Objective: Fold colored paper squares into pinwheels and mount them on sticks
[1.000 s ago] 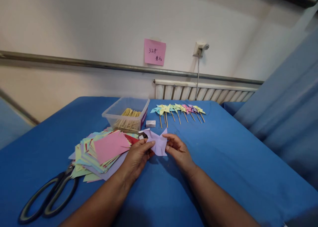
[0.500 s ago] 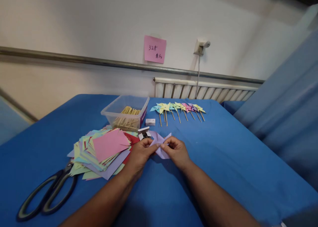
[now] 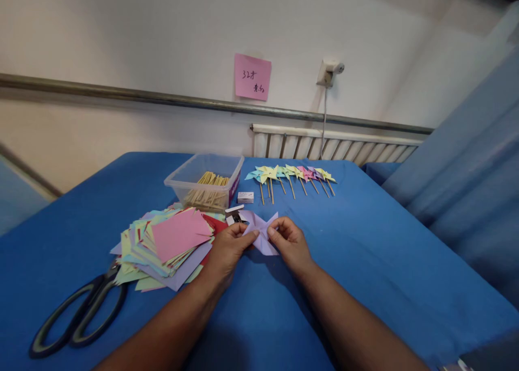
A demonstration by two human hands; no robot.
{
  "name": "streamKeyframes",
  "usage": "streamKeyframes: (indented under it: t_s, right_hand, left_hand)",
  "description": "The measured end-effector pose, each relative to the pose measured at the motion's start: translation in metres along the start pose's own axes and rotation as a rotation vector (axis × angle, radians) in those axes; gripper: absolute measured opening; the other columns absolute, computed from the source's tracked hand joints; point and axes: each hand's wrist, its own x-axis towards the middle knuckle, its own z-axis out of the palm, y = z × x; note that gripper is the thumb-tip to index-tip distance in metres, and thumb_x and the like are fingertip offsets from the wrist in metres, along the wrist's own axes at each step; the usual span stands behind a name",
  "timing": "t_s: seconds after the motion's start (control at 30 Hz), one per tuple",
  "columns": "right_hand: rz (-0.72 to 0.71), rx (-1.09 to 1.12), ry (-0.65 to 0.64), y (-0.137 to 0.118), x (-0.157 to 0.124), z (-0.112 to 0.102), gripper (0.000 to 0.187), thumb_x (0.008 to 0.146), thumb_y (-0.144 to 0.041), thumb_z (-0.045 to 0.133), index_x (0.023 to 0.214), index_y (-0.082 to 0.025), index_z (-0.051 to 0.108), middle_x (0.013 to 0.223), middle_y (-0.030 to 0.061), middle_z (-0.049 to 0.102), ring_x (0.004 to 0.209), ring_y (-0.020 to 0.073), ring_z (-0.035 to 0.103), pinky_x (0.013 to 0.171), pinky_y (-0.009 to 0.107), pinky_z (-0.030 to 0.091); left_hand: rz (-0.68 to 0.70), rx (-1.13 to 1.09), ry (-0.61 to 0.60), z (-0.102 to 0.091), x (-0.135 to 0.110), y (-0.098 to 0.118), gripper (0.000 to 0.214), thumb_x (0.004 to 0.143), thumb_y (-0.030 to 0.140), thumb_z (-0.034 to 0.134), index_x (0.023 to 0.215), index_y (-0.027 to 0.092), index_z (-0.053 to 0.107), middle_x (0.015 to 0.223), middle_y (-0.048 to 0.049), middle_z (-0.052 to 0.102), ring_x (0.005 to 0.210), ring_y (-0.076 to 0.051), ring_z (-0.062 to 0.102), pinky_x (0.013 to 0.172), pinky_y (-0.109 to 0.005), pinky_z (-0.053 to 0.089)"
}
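Note:
A lilac paper square [image 3: 260, 231], cut and partly folded into a pinwheel shape, is held just above the blue table [image 3: 365, 252]. My left hand [image 3: 227, 251] pinches its left side with thumb and fingers closed. At its right side my right hand [image 3: 288, 243] pinches a folded tip. Both hands meet near the paper's middle.
A heap of coloured paper squares [image 3: 170, 241] lies left of my hands, with black scissors [image 3: 77, 314] at the near left. A clear tub of wooden sticks [image 3: 206, 184], a small white box [image 3: 245, 197] and a row of finished pinwheels [image 3: 290, 175] sit farther back.
My hands have closed in on the lilac paper, and its flaps have been folded toward the middle. The view has shifted slightly.

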Motion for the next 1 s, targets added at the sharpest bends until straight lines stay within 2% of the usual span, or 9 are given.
streamKeyframes:
  t_s: [0.17, 0.33, 0.5, 0.6, 0.73, 0.87, 1.0]
  right_hand:
    - [0.018, 0.004, -0.042, -0.003, -0.0021, 0.0006, 0.024, 0.073, -0.039, 0.07, 0.076, -0.019, 0.056, 0.059, -0.0055, 0.051, 0.051, 0.0091, 0.043, 0.05, 0.021, 0.034]
    - [-0.085, -0.051, 0.01, -0.0053, -0.0035, 0.0002, 0.021, 0.078, -0.037, 0.065, 0.09, -0.02, 0.064, 0.077, -0.0007, 0.058, 0.063, 0.0112, 0.049, 0.059, 0.023, 0.04]
    - [-0.058, 0.158, 0.067, -0.0048, -0.0023, 0.0072, 0.042, 0.071, -0.029, 0.072, 0.11, -0.024, 0.056, 0.08, -0.0021, 0.06, 0.068, 0.0121, 0.054, 0.062, 0.024, 0.045]
    - [-0.007, 0.167, 0.061, -0.005, -0.0013, 0.0087, 0.04, 0.069, -0.029, 0.074, 0.104, -0.023, 0.057, 0.074, -0.0035, 0.058, 0.061, 0.0109, 0.052, 0.057, 0.023, 0.044]
    - [-0.02, 0.138, 0.07, -0.005, -0.0018, 0.0074, 0.031, 0.068, -0.033, 0.074, 0.093, -0.023, 0.057, 0.075, -0.0029, 0.059, 0.058, 0.0105, 0.051, 0.053, 0.022, 0.041]
    - [-0.001, 0.102, 0.042, -0.0042, -0.003, 0.0071, 0.027, 0.069, -0.034, 0.073, 0.084, -0.022, 0.054, 0.059, -0.0069, 0.052, 0.048, 0.0086, 0.043, 0.047, 0.021, 0.034]
    - [0.003, 0.026, 0.028, -0.0027, -0.0014, 0.0061, 0.026, 0.069, -0.037, 0.073, 0.071, -0.02, 0.053, 0.056, -0.0064, 0.051, 0.048, 0.0083, 0.042, 0.048, 0.022, 0.033]
  left_hand:
    - [-0.01, 0.022, 0.022, 0.0004, -0.0013, 0.0035, 0.028, 0.058, 0.035, 0.078, 0.064, 0.016, 0.059, 0.054, 0.0024, 0.059, 0.051, -0.012, 0.052, 0.052, -0.023, 0.036]
    - [-0.008, 0.014, 0.008, 0.0014, -0.0022, 0.0043, 0.027, 0.059, 0.034, 0.078, 0.066, 0.016, 0.059, 0.057, 0.0018, 0.061, 0.054, -0.012, 0.054, 0.053, -0.023, 0.037]
    - [0.011, 0.03, 0.005, 0.0038, -0.0045, 0.0054, 0.027, 0.058, 0.033, 0.078, 0.062, 0.016, 0.057, 0.054, 0.0034, 0.059, 0.049, -0.01, 0.049, 0.05, -0.022, 0.034]
    - [0.023, 0.055, -0.001, 0.0045, -0.005, 0.0052, 0.027, 0.058, 0.034, 0.078, 0.062, 0.016, 0.058, 0.055, 0.0028, 0.06, 0.051, -0.011, 0.051, 0.052, -0.022, 0.036]
    - [0.034, 0.06, 0.002, 0.0027, -0.0032, 0.0043, 0.027, 0.058, 0.035, 0.079, 0.065, 0.016, 0.06, 0.059, 0.0014, 0.063, 0.054, -0.012, 0.054, 0.054, -0.023, 0.038]
    - [0.063, 0.07, 0.038, -0.0004, -0.0011, 0.0055, 0.027, 0.058, 0.036, 0.079, 0.064, 0.016, 0.061, 0.057, 0.0017, 0.062, 0.054, -0.012, 0.053, 0.054, -0.023, 0.038]
    - [0.072, 0.078, 0.045, -0.0012, -0.0013, 0.0072, 0.027, 0.058, 0.036, 0.079, 0.063, 0.016, 0.062, 0.057, 0.0019, 0.062, 0.053, -0.012, 0.053, 0.053, -0.023, 0.038]
